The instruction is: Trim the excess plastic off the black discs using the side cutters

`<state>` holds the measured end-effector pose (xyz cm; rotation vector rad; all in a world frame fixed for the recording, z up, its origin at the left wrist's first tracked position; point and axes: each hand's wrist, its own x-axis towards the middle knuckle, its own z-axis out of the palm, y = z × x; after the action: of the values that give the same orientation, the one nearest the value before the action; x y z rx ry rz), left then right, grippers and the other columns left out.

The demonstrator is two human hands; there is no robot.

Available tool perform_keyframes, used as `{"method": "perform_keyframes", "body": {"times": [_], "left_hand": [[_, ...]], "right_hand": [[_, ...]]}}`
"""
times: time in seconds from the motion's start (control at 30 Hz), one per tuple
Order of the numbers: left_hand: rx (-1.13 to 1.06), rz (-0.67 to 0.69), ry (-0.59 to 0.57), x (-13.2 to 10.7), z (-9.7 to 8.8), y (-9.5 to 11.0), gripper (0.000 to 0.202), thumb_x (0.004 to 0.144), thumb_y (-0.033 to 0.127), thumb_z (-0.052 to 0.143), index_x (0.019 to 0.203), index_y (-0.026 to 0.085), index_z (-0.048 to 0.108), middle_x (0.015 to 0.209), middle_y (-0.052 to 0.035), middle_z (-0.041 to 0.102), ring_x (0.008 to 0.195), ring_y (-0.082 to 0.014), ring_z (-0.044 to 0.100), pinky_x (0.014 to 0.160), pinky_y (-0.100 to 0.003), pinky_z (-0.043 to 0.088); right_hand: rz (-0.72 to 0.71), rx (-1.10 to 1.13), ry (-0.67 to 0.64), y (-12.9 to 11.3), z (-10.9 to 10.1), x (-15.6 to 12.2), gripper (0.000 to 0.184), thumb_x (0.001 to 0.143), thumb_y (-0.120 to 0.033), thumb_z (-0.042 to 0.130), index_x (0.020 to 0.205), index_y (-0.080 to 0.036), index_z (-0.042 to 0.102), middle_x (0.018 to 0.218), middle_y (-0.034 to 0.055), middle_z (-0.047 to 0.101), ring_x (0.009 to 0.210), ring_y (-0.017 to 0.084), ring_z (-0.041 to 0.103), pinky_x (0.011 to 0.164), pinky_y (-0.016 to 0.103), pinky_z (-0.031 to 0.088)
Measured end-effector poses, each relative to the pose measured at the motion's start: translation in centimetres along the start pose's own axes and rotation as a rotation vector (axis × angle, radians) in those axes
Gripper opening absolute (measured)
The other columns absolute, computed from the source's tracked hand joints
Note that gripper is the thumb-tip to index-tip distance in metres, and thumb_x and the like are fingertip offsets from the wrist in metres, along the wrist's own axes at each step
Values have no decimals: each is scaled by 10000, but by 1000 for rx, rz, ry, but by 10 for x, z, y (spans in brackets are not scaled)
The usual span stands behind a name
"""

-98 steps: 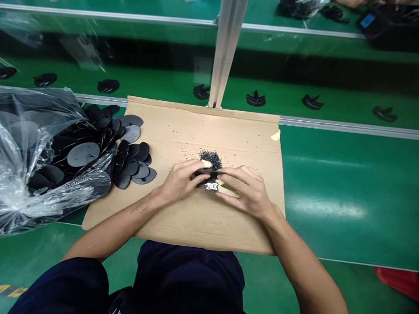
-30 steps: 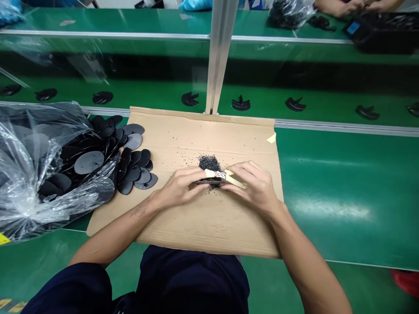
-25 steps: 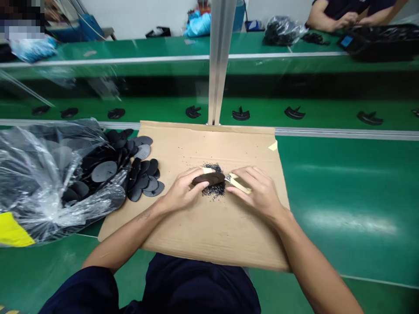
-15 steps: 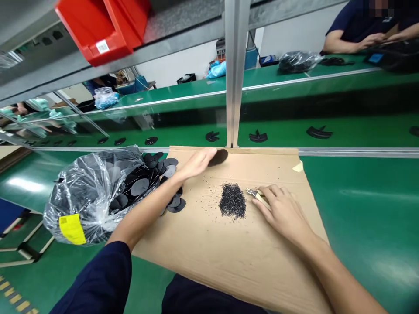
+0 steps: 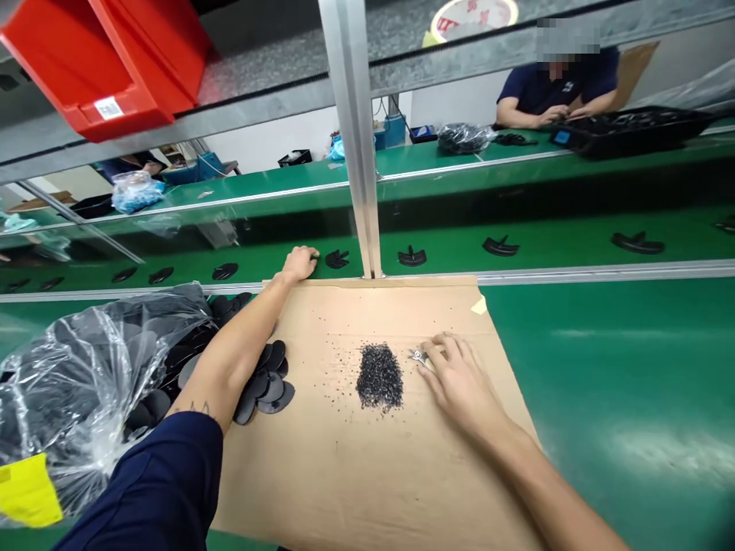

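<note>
My left hand [image 5: 299, 262] reaches far forward onto the green conveyor belt [image 5: 517, 222], just past the back edge of the cardboard sheet [image 5: 367, 474]. Its fingers curl down over a black plastic part, of which only a dark edge shows. My right hand [image 5: 453, 379] rests on the cardboard with its fingers closed over a small cutter [image 5: 417, 356]; only the metal tip sticks out. A heap of black trimmings [image 5: 379, 376] lies just left of that tip.
A clear bag of black discs [image 5: 86, 383] lies at the left, with loose discs [image 5: 269, 383] spilling onto the cardboard. Several black parts [image 5: 412, 255] ride the belt. An aluminium post [image 5: 356, 153] rises behind the cardboard, red bins [image 5: 109, 61] hang above, and a person [image 5: 551, 92] works across the line.
My left hand carried the black part away from the cutter and out to the belt. My right hand stayed on the cardboard with the cutter. My head tilted up.
</note>
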<state>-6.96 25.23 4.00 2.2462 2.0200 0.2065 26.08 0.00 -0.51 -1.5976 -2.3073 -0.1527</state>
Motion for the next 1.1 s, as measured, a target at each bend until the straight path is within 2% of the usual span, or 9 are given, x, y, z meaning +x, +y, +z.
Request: {"method": "perform_keyframes", "body": {"times": [0.13, 0.27, 0.37, 0.5, 0.63, 0.8, 0.93, 1.03, 1.1], "left_hand": [[-152, 2, 31, 20, 24, 38, 467, 970, 193, 544, 1437, 220, 563, 1397, -102, 657, 1357, -267, 549, 1177, -401, 429], [-289, -79, 76, 22, 32, 57, 330, 894, 145, 650, 1218, 203, 685, 1257, -120, 689, 1231, -269, 644, 1087, -366, 484], [-378, -127, 159, 15, 19, 55, 215, 881, 112, 645, 1070, 201, 696, 1170, -114, 688, 1181, -274, 669, 1048, -373, 504], [-473, -163, 279, -6, -12, 50, 213, 964, 112, 502, 1133, 196, 601, 1079, -73, 676, 1012, -189, 713, 952, -323, 563], [-956, 39, 207, -75, -23, 63, 144, 957, 174, 535, 1097, 191, 506, 881, 3, 634, 654, -83, 660, 731, -259, 588], [-1256, 457, -176, -210, 7, 100, 244, 950, 368, 632, 1069, 196, 508, 933, -36, 648, 764, -118, 677, 715, -250, 568], [-952, 557, -273, -252, 11, 88, 209, 1006, 343, 548, 1141, 184, 561, 1031, -86, 672, 843, -159, 681, 752, -286, 565], [-452, 620, -193, -238, -11, 42, 215, 992, 189, 482, 1131, 193, 645, 1166, -113, 698, 1086, -230, 655, 978, -396, 535], [-126, 532, -181, -224, -29, 6, 341, 908, 67, 500, 1172, 202, 670, 1331, -118, 666, 1235, -270, 598, 1087, -459, 471]], "right_hand": [[-24, 14, -4, 3, 2, 0, 361, 1031, -395, 433, 1215, -183, 660, 1193, 182, 648, 1183, 354, 580, 962, 489, 497], [-60, 26, 11, 8, 1, 3, 410, 1044, -445, 403, 1198, -176, 671, 1179, 190, 653, 1146, 356, 604, 935, 498, 523], [-66, 88, 42, 10, -1, 5, 417, 1043, -460, 407, 1156, -182, 696, 1159, 189, 661, 1116, 355, 621, 907, 509, 540], [-44, 352, 161, -1, -7, 7, 367, 1040, -433, 440, 1097, -206, 723, 1090, 156, 688, 1071, 324, 654, 907, 495, 554], [91, 843, 174, -19, -16, 9, 297, 1015, -461, 534, 1108, -249, 720, 1112, 110, 706, 1055, 259, 684, 963, 434, 565], [257, 1433, -270, -36, -22, 10, 682, 903, -647, 644, 1456, -270, 510, 1176, 117, 712, 866, 215, 722, 756, 371, 622], [268, 1544, -596, -42, -22, 11, 566, 740, -622, 836, 1057, -171, 705, 685, 10, 647, 526, 130, 591, 518, 267, 524], [362, 1562, -495, -44, -21, 11, 553, 690, -635, 861, 942, -166, 711, 702, 8, 648, 486, 103, 552, 479, 262, 508], [414, 1576, -431, -43, -21, 12, 600, 665, -656, 864, 975, -164, 716, 767, 28, 686, 503, 104, 564, 482, 272, 529]]}}
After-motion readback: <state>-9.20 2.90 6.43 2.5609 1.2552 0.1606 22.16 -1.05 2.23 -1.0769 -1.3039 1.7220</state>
